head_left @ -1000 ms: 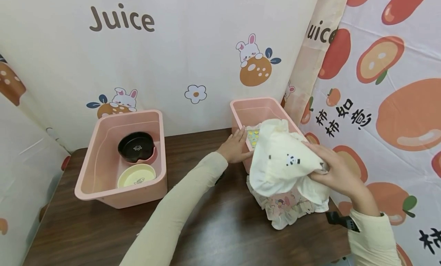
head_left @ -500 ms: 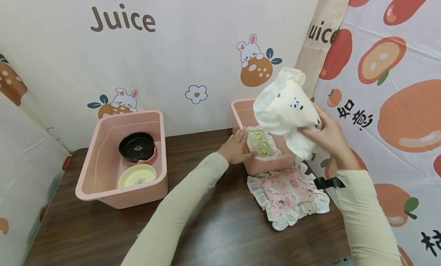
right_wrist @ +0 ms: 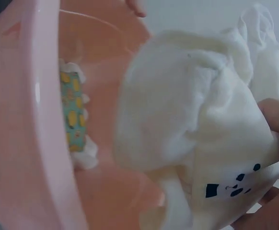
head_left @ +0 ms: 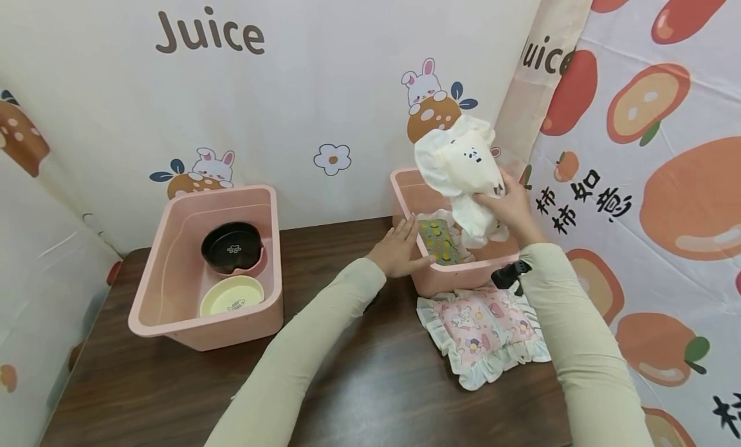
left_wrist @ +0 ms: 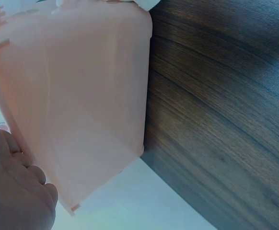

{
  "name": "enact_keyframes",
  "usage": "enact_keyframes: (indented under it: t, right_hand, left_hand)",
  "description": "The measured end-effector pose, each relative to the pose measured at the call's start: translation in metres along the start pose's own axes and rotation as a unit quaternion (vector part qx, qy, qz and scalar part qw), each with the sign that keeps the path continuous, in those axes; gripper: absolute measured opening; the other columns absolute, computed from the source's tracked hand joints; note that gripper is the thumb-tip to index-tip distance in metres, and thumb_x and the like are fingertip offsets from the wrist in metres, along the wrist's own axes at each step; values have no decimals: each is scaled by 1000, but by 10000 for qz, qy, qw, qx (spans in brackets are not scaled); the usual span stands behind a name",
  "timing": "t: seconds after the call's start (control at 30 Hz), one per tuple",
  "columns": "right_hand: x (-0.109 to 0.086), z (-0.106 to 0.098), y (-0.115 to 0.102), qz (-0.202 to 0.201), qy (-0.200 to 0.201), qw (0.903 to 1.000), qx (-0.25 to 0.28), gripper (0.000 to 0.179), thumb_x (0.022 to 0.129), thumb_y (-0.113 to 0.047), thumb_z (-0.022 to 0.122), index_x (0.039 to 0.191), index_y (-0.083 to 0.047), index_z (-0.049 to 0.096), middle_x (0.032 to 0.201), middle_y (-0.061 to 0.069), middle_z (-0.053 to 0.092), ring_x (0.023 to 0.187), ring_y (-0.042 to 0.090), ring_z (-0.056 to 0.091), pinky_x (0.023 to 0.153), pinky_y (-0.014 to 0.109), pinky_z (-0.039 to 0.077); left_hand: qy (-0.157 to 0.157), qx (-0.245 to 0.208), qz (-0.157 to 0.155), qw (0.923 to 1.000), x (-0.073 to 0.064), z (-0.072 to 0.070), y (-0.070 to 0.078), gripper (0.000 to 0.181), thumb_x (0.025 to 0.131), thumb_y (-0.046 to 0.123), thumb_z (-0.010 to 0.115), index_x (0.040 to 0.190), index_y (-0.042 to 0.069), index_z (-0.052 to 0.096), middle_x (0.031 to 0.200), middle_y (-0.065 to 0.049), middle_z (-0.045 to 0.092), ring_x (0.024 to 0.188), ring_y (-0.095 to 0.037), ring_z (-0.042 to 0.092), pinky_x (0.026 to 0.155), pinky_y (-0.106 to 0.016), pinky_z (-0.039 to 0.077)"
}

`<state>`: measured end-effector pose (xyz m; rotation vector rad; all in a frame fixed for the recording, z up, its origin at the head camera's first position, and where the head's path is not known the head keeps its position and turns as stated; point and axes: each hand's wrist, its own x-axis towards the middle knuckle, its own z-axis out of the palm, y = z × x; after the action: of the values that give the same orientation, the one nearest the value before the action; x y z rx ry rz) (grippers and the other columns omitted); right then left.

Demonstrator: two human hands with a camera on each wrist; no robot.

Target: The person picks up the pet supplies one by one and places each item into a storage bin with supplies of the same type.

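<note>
My right hand (head_left: 511, 210) grips a cream ruffled pillow (head_left: 471, 161) with a panda print, bunched up and held over the right pink bin (head_left: 451, 276). In the right wrist view the pillow (right_wrist: 178, 105) hangs in front of the bin's inside, with fingers around its printed end. My left hand (head_left: 396, 249) rests on that bin's left rim, fingers extended and thumb along the edge. A green ruffled pillow (head_left: 437, 241) with a yellow fruit print lies inside the bin. On the table in front, a pink ruffled pillow (head_left: 483, 325) lies flat, partly covered by my right sleeve.
A second pink bin (head_left: 152, 286) stands on the left of the brown table (head_left: 370, 370). It holds a black bowl (head_left: 231, 246) and a pale yellow bowl (head_left: 231, 295). Printed curtains (head_left: 330, 80) hang behind and to the right.
The right hand has lifted the cream pillow up off the pink one, then carried it left over the right bin. The left hand has stayed on the rim.
</note>
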<state>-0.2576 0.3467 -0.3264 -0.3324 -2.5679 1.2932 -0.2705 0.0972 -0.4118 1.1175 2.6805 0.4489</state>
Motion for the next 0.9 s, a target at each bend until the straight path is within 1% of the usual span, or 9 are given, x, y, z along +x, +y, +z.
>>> enact_keyframes:
  t: [0.13, 0.27, 0.33, 0.4, 0.47, 0.53, 0.67, 0.73, 0.9]
  right_hand:
    - [7, 19, 10, 461, 45, 9989, 6, 73, 85, -20, 68, 150, -16, 34, 141, 20, 45, 123, 36, 42, 103, 50, 37]
    - [8, 37, 22, 733, 2, 9972, 131, 72, 86, -18, 65, 150, -11, 33, 140, 21, 45, 118, 34, 47, 97, 48, 42]
    - [7, 45, 27, 790, -164, 9961, 365, 76, 86, -14, 65, 152, -15, 28, 143, 20, 43, 119, 34, 47, 97, 47, 43]
    - [5, 51, 32, 761, -424, 9932, 778, 82, 87, -8, 63, 155, -20, 20, 148, 18, 38, 122, 33, 45, 99, 48, 41]
    - [4, 56, 37, 845, -595, 9902, 940, 85, 86, -6, 62, 155, -22, 16, 148, 16, 36, 122, 33, 44, 98, 48, 42]
    - [5, 61, 43, 995, -717, 9890, 823, 84, 86, -8, 62, 155, -20, 16, 147, 17, 37, 120, 33, 45, 96, 48, 42]
    - [6, 71, 49, 1372, -825, 9869, 190, 81, 87, -17, 63, 154, -9, 19, 146, 21, 37, 121, 36, 44, 96, 50, 44]
    - [5, 75, 50, 1482, -985, 9840, 123, 82, 88, -17, 62, 155, -11, 14, 149, 22, 33, 124, 37, 41, 95, 53, 45]
    - [4, 81, 51, 1643, -1174, 9792, 213, 82, 89, -14, 61, 155, -9, 12, 150, 25, 28, 128, 42, 38, 96, 59, 43]
  left_hand:
    - [10, 45, 24, 10000, 0, 1, -1, 92, 94, 67, 32, 153, 7, -3, 160, -9, -10, 148, -26, 0, 119, -39, 7]
    - [-7, 53, 46, 10000, -1, 0, 0, 91, 94, 67, 31, 153, 5, 0, 160, -10, -9, 148, -26, 1, 119, -39, 7]
    - [-3, 73, 45, 10000, -2, -1, 1, 91, 94, 66, 32, 153, 4, 2, 161, -10, -8, 148, -26, 1, 119, -40, 8]
    - [5, 109, 28, 9999, -2, -2, 1, 90, 94, 66, 32, 154, 5, 2, 161, -10, -6, 148, -26, 2, 119, -39, 8]
    - [8, 159, -9, 9999, -2, -1, 1, 90, 94, 66, 32, 154, 6, 2, 161, -10, -6, 148, -25, 1, 119, -39, 8]
    - [24, 172, -39, 9998, -1, 0, 1, 90, 94, 66, 33, 154, 6, 2, 161, -9, -6, 148, -24, 1, 119, -38, 8]
    - [70, 177, -56, 9998, 0, 2, 1, 92, 94, 67, 33, 154, 6, 3, 161, -9, -4, 148, -24, 2, 119, -38, 8]
    - [73, 190, -54, 9998, 1, 2, 1, 91, 94, 67, 33, 154, 5, 4, 161, -9, -3, 148, -24, 2, 119, -38, 8]
    - [43, 289, -90, 9995, 3, 3, -1, 90, 94, 66, 34, 154, 5, 5, 161, -9, -3, 148, -22, 1, 119, -38, 8]
